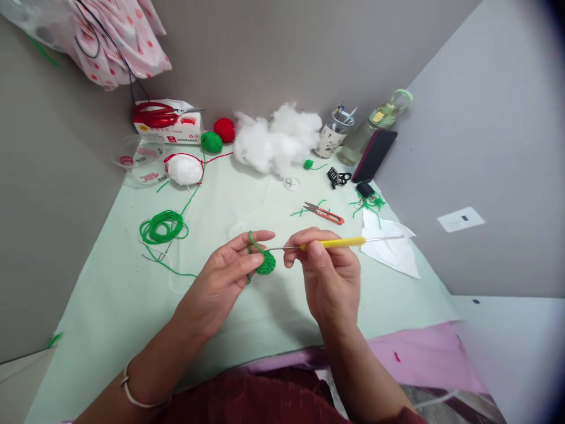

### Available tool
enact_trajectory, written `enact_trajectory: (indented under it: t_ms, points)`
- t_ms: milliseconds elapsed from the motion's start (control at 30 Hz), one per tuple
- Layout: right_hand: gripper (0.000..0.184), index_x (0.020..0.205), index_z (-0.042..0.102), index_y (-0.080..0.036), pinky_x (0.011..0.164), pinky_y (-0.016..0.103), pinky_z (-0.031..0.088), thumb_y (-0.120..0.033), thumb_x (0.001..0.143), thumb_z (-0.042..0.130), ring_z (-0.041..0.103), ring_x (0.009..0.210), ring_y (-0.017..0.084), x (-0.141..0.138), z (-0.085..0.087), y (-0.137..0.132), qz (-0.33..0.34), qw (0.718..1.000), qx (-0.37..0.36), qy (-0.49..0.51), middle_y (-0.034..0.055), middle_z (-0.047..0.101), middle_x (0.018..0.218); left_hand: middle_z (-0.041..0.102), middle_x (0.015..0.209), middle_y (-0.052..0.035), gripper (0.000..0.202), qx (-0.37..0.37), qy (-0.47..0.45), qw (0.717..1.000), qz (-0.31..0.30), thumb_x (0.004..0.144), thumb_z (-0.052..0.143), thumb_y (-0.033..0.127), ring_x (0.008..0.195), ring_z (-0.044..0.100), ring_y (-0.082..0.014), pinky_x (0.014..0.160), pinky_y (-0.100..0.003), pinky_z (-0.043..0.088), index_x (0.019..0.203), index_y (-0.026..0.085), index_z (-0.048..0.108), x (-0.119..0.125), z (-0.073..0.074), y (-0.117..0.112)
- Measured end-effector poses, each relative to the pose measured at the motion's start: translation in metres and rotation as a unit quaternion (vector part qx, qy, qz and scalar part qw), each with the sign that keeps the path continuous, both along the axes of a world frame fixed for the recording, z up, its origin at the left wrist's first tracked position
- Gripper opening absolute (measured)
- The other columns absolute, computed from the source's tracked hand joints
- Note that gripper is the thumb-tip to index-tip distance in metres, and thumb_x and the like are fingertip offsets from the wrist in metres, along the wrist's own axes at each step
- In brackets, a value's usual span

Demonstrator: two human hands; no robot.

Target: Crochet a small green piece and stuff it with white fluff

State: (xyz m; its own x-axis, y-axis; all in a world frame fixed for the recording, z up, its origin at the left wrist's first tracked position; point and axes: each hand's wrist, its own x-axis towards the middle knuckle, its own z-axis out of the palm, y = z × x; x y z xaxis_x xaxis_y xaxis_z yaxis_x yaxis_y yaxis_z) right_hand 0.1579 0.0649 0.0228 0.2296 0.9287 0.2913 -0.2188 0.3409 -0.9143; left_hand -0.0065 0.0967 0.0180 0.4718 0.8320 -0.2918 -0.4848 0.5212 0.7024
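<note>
My left hand [229, 272] pinches a small green crocheted piece [266, 264], with green yarn looped over its forefinger. My right hand [329, 271] is closed around a crochet hook with a yellow handle [339, 242]. The hook's metal tip touches the green piece. The yarn trails left across the pale green table cover [247, 194] to a loose green coil [161, 227]. Both hands hover over the middle of the table.
Orange-handled thread snips [324, 213] lie just beyond the hands. Farther back are white stuffing [276, 140], green [212, 142], red [225, 129] and white [185, 169] yarn balls, red scissors [159, 115] on a box, a pen cup [331, 138], a bottle [375, 126]. Walls close three sides.
</note>
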Motion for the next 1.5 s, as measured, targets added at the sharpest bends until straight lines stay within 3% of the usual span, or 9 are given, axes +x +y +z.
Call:
enact_trajectory:
  t_ms: [100, 233, 1233, 1500]
  points:
    - [0.015, 0.099, 0.080, -0.027, 0.072, 0.030, 0.062, -0.029, 0.103, 0.066, 0.072, 0.076, 0.014, 0.001, -0.003, -0.001, -0.020, 1.000, -0.001, -0.023, 0.0003, 0.075, 0.088, 0.066, 0.082, 0.0004, 0.015, 0.002, 0.009, 1.000, 0.014, 0.084, 0.085, 0.024, 0.081, 0.054, -0.0129, 0.078, -0.024, 0.041, 0.099, 0.021, 0.082, 0.001, -0.001, -0.001]
    - [0.016, 0.099, 0.079, -0.025, 0.075, 0.031, 0.065, -0.029, 0.103, 0.064, 0.075, 0.078, 0.015, 0.003, -0.005, -0.001, -0.016, 0.999, -0.012, -0.038, 0.0007, 0.075, 0.090, 0.064, 0.079, 0.0010, 0.010, -0.011, 0.010, 1.000, 0.014, 0.084, 0.084, 0.024, 0.078, 0.052, -0.0138, 0.075, -0.026, 0.039, 0.092, 0.021, 0.079, 0.001, -0.003, 0.001]
    - [0.017, 0.102, 0.077, -0.025, 0.072, 0.033, 0.069, -0.026, 0.105, 0.060, 0.077, 0.079, 0.016, 0.004, -0.015, 0.000, -0.028, 0.999, 0.022, -0.041, 0.0026, 0.073, 0.094, 0.071, 0.082, -0.0016, 0.009, -0.011, 0.024, 1.000, -0.006, 0.088, 0.080, 0.028, 0.082, 0.057, -0.0179, 0.083, -0.032, 0.040, 0.093, 0.022, 0.075, 0.006, -0.006, 0.004]
    - [0.018, 0.103, 0.077, -0.025, 0.072, 0.032, 0.069, -0.026, 0.105, 0.060, 0.077, 0.079, 0.015, 0.004, -0.013, 0.000, -0.029, 0.999, 0.028, -0.024, 0.0022, 0.074, 0.095, 0.067, 0.081, -0.0002, 0.011, -0.003, 0.035, 0.999, 0.001, 0.086, 0.083, 0.029, 0.081, 0.055, -0.0158, 0.078, -0.028, 0.039, 0.092, 0.022, 0.077, 0.006, -0.003, 0.003]
